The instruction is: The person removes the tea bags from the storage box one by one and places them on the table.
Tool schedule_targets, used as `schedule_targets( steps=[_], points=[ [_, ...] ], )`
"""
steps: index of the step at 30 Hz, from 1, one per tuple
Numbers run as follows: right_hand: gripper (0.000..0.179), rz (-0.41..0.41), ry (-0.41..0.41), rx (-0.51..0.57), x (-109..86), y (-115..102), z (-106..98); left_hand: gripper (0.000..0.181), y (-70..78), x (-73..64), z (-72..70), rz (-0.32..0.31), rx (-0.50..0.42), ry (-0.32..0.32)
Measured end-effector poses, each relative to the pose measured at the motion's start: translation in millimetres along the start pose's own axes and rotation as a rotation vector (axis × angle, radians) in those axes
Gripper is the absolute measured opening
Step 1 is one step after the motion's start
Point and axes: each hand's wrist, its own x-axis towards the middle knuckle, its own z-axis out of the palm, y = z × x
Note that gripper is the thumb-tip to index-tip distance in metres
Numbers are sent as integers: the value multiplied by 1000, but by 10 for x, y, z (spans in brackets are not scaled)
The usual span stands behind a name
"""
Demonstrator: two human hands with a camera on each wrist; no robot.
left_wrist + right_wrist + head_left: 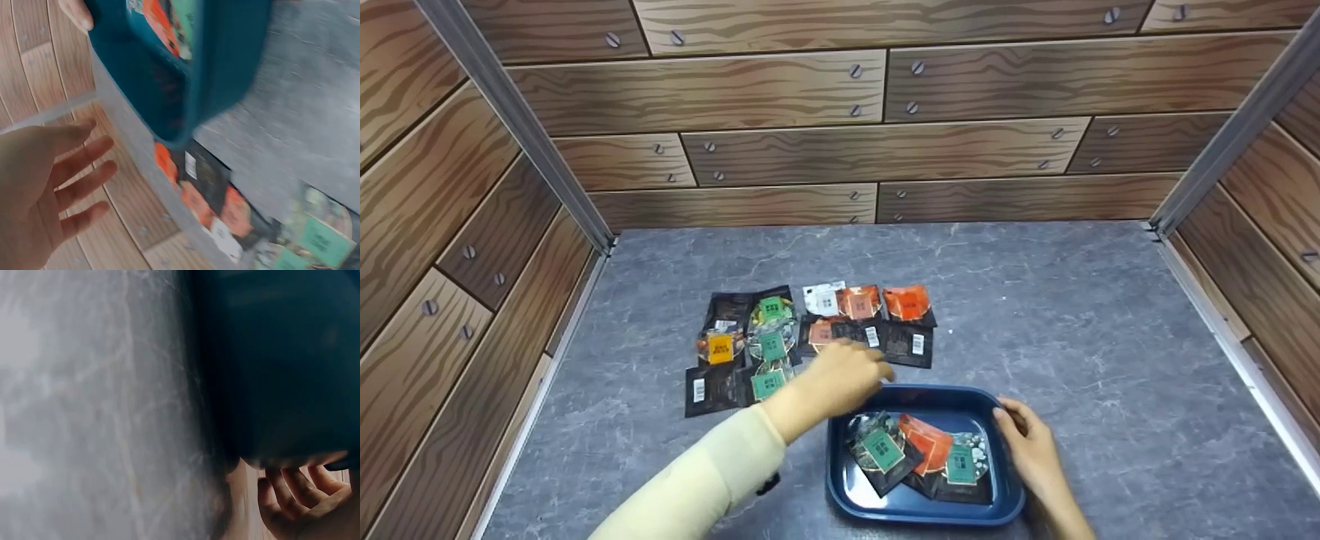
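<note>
My left hand [840,379] hovers by the far left edge of a blue tray [926,517]. In the left wrist view its fingers [84,183] are spread and relaxed, with nothing held. Inside the tray lie small packets: a black one with a green label [883,450], an orange-red one [928,444] partly covered, and one with a green label and white pattern [962,465]. My right hand [1033,442] grips the tray's far right corner, thumb at the rim. In the right wrist view its fingers [301,492] curl against the tray's outer wall [298,371].
Beyond the tray, two groups of packets lie on the grey marbled table [1050,300]. The left group has a yellow-labelled packet [720,349] and several green-labelled ones. Orange, white and black packets [907,302] form the right group. Wood-patterned walls [780,90] enclose the table.
</note>
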Motion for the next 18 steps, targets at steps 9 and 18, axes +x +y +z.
schedule_targets(
  steps=[9, 18],
  points=[
    [32, 6, 8, 2, 3, -8, -1, 18, 355, 347, 13, 131, 69, -188],
    [32, 0, 2, 5, 6, -3, -6, 12, 629, 539, 233, 9, 214, -473]
  ],
)
